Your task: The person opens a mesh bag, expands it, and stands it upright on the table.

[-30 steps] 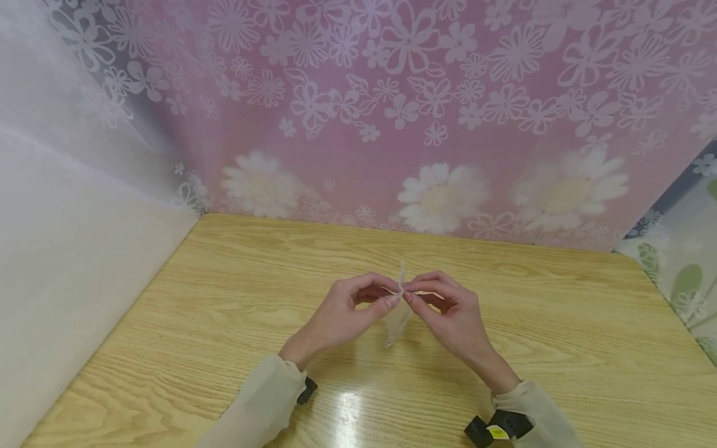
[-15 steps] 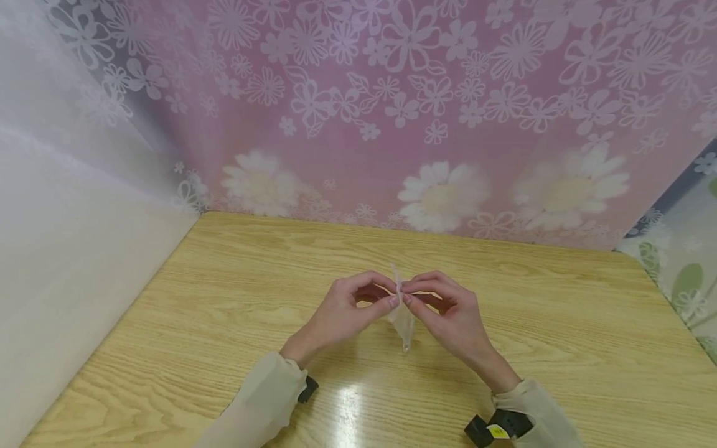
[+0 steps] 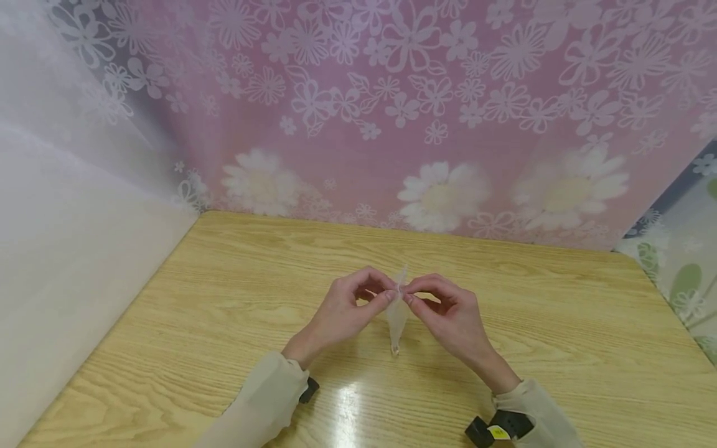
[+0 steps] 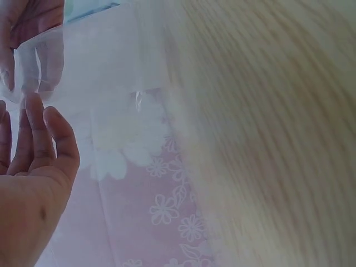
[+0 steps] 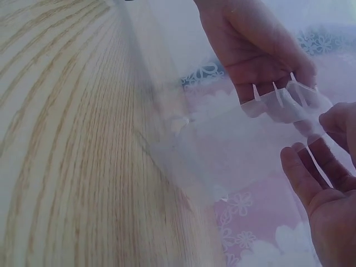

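Note:
A thin translucent plastic bag (image 3: 396, 320) hangs between the two hands, above the middle of the table, its lower end pointing down. My left hand (image 3: 348, 311) pinches its upper edge between thumb and fingers. Facing it, my right hand (image 3: 448, 311) pinches the same edge, with the fingertips of both hands nearly meeting. In the left wrist view the bag (image 4: 105, 61) looks flat and see-through. The right wrist view shows the edge of the bag (image 5: 222, 150) puckered into small folds by the fingers. Whether anything is inside cannot be made out.
A light wood-grain table (image 3: 224, 298) lies under the hands. Behind it hangs a pink flowered curtain (image 3: 336, 124), with a whitish sheet (image 3: 84, 249) on the left and a leaf-patterned one (image 3: 689, 274) on the right. Both wrists carry black devices (image 3: 512, 424).
The bag's lower end has swung right and then back to the left, and now hangs a little lower. Both hands keep their pinch, with slight finger shifts; the arms have hardly moved.

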Available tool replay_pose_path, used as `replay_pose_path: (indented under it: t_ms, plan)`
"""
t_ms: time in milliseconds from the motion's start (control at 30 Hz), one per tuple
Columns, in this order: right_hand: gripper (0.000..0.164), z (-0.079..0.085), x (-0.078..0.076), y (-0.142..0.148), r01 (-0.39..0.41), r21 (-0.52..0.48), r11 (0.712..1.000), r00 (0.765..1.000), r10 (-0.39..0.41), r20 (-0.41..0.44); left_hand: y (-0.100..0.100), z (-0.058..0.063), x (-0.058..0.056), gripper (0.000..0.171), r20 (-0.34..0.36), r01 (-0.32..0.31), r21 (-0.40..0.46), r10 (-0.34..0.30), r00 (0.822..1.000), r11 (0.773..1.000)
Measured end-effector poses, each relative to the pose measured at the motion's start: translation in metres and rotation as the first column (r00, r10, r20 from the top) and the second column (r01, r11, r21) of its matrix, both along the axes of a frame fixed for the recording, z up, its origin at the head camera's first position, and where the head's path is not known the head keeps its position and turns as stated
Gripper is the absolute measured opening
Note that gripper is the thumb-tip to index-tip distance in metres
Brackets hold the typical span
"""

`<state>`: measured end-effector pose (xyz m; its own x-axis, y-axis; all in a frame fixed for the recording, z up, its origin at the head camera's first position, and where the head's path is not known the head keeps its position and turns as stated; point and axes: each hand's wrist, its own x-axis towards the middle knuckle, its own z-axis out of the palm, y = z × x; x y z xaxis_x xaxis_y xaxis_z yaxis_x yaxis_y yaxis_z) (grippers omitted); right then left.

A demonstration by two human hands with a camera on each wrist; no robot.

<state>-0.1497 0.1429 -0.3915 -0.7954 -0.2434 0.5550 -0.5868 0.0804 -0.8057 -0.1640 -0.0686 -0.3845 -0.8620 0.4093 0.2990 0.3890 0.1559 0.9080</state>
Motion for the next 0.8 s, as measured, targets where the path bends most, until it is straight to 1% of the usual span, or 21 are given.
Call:
replay_pose_path:
  t_ms: [267, 400, 533, 667, 800]
  plan:
    - [0.019, 0.0018, 0.0015, 0.002, 0.012, -0.016, 1.0, 1.0, -0.012, 0.005, 0.0005, -0.0004, 0.0008, 0.007, 0.012, -0.022, 0.021, 0.022, 1.0, 1.0]
    - [0.018, 0.0023, 0.0019, 0.0034, 0.008, -0.027, 1.0, 1.0, -0.007, 0.011, 0.0005, -0.0006, 0.0011, 0.011, 0.028, -0.037, 0.019, 0.036, 0.999, 0.999]
    - [0.019, 0.0024, 0.0018, 0.0036, -0.009, -0.041, 0.999, 1.0, 0.009, -0.014, 0.0006, 0.0002, 0.0016, 0.016, 0.076, -0.048, -0.005, 0.048, 0.996, 0.999]
    - [0.021, 0.0013, 0.0015, 0.0029, -0.026, -0.058, 0.998, 0.999, 0.024, -0.036, 0.0002, 0.0014, 0.0018, 0.02, 0.129, -0.055, -0.053, 0.062, 0.99, 0.997]
    - [0.02, -0.0001, 0.0011, 0.0029, -0.025, -0.054, 0.998, 0.999, 0.023, -0.033, -0.0008, 0.0017, 0.0016, 0.018, 0.142, -0.052, -0.08, 0.063, 0.988, 0.995]
